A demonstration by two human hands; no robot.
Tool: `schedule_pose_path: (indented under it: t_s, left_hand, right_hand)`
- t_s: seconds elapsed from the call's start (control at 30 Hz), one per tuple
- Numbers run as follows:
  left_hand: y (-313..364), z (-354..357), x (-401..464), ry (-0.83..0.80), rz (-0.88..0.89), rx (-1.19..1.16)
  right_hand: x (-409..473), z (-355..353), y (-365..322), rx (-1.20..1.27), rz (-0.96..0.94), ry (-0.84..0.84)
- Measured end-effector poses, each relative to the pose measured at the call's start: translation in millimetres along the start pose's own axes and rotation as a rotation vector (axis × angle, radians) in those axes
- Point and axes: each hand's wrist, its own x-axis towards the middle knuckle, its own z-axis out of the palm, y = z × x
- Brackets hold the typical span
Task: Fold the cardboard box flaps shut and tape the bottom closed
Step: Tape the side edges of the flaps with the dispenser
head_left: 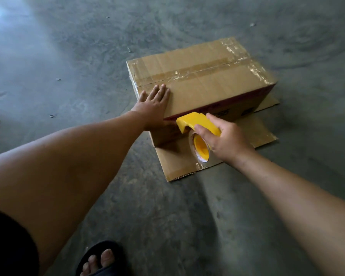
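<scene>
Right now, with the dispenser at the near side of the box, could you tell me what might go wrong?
1. The left hand only presses flat on the cardboard box, so a hard pull could slide it across the smooth floor.
2. The right hand holds the tape dispenser low against the side; tape may start crooked.
3. The open flaps lying underneath could catch stray tape.
</scene>
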Motion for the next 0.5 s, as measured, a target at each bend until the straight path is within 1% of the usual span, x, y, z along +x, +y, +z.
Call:
schedule_pose_path:
  t_s: [0.07, 0.17, 0.23, 0.37, 0.5]
  left_hand:
    - [4, -2, -1, 0.004, -0.017, -0.011]
    - [13, -9, 4, -0.051, -0.049, -0.025]
    - [25, -16, 13, -0.09, -0.062, -0.06]
    - [54, -24, 31, -0.131, 0.032, -0.068]
    - [90, -31, 53, -0.12, 0.133, -0.045]
  right_hand:
    - [12, -25, -2, 0.028, -0.026, -0.028]
    - [28, -70, -6, -0.038, -0.088, -0.083]
    - [31, -104, -4, -0.083, -0.115, -0.073]
    - [30, -163, 21, -0.111, -0.101, -0.027]
    - [36, -200, 74, -0.162, -0.004, 0.073]
